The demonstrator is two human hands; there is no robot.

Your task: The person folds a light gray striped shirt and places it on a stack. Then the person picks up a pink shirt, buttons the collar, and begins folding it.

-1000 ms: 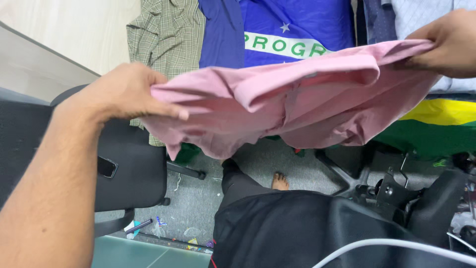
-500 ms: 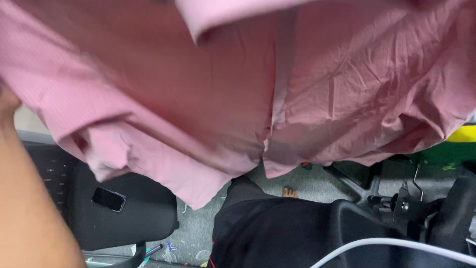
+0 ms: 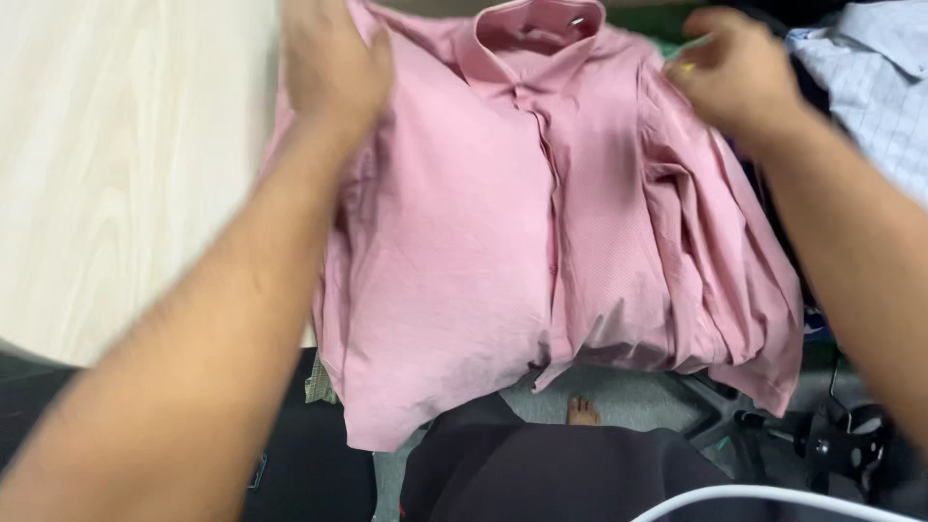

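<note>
The pink shirt, held up in the air a moment ago, now lies front-up on the pale table, hem overhanging its near edge; left hand and right hand pinch the shoulders either side of the collar.

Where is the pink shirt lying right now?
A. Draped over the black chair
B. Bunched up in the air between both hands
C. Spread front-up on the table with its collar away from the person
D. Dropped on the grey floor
C: the pink shirt lies spread on the table, collar at the far end, the left hand and right hand at its shoulders.
</note>
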